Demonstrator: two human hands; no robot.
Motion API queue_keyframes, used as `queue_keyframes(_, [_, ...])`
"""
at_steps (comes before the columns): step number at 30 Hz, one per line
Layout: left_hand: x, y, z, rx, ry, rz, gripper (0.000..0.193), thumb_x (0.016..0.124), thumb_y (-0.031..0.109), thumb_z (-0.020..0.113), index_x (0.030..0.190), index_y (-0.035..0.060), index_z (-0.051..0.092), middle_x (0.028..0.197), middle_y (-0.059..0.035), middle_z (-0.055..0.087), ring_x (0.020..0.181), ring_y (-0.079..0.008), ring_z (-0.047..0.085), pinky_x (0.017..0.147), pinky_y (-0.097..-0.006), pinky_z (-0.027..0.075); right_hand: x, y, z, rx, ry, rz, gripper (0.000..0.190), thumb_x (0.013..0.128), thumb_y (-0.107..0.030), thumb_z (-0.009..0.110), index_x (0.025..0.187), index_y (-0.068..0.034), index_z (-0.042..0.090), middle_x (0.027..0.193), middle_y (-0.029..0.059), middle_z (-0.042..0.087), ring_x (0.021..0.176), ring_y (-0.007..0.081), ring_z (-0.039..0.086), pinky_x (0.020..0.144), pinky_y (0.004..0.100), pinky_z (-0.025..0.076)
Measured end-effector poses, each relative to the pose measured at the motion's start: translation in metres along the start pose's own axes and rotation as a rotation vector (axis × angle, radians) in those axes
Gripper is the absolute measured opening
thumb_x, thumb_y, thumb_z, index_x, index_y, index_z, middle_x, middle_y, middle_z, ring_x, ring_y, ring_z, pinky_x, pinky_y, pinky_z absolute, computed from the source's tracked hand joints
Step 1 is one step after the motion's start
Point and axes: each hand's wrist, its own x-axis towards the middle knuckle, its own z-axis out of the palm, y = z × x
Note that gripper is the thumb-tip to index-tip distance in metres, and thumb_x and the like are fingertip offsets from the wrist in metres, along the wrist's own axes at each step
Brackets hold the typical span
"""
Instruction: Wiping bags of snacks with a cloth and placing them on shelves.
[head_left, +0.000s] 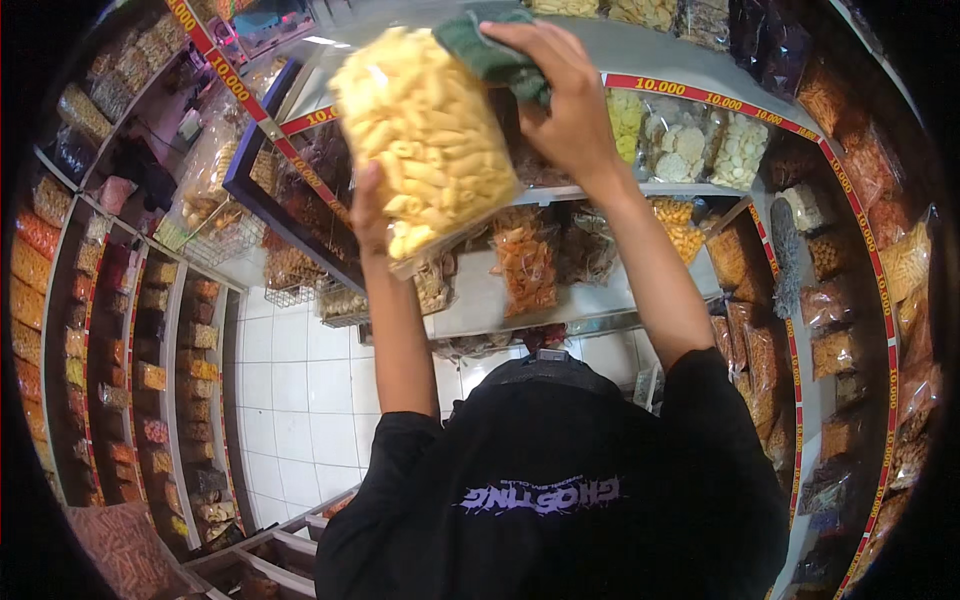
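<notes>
A clear plastic bag of yellow tube-shaped snacks (431, 142) is held up in front of the shelves, slightly tilted. My left hand (367, 214) grips its lower left side, with most of the fingers hidden behind the bag. In my right hand (574, 97) is a bunched dark green cloth (487, 52), at the bag's upper right corner. From this angle I cannot tell how firmly the cloth presses on the plastic.
Below the bag, a shelf (480, 315) carries bagged orange chips (525, 262). Bags of pale round crackers (675, 142) stand behind a red price strip (697, 97). A grey duster (786, 259) hangs at the right. A dark blue frame (289, 210) slants at left, above white floor tiles (300, 397).
</notes>
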Motion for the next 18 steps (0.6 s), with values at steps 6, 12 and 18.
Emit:
queue_keyframes(6, [0.025, 0.029, 0.026, 0.078, 0.071, 0.256, 0.067, 0.084, 0.042, 0.049, 0.133, -0.0012, 0.032, 0.128, -0.0192, 0.045, 0.114, -0.034, 0.048, 0.097, -0.0461, 0.041, 0.029, 0.075, 0.031, -0.204, -0.148, -0.001, 0.045, 0.064, -0.004, 0.066, 0.108, -0.013, 0.059, 0.097, 0.0115, 0.056, 0.102, 0.0328, 0.052, 0.088, 0.0422, 0.043])
queue_keyframes(12, [0.078, 0.007, 0.048, 0.15, 0.014, 0.257, 0.061, 0.085, 0.036, 0.05, 0.13, -0.0025, 0.036, 0.124, -0.0187, 0.048, 0.111, -0.0299, 0.051, 0.096, -0.0405, 0.041, 0.03, 0.126, 0.048, 0.091, -0.965, 0.313, 0.049, 0.081, -0.04, 0.057, 0.121, -0.011, 0.055, 0.12, 0.0172, 0.054, 0.112, 0.035, 0.05, 0.097, 0.0404, 0.039])
queue_keyframes(18, [0.147, -0.035, 0.066, 0.071, -0.081, 0.128, 0.059, 0.086, 0.036, 0.048, 0.13, -0.0024, 0.037, 0.126, -0.0187, 0.048, 0.114, -0.0304, 0.05, 0.099, -0.0424, 0.039, 0.037, 0.135, -0.03, 0.998, -0.366, 0.817, 0.083, 0.079, -0.062, 0.053, 0.136, -0.004, 0.036, 0.135, 0.0145, 0.041, 0.128, 0.0301, 0.034, 0.107, 0.036, 0.025])
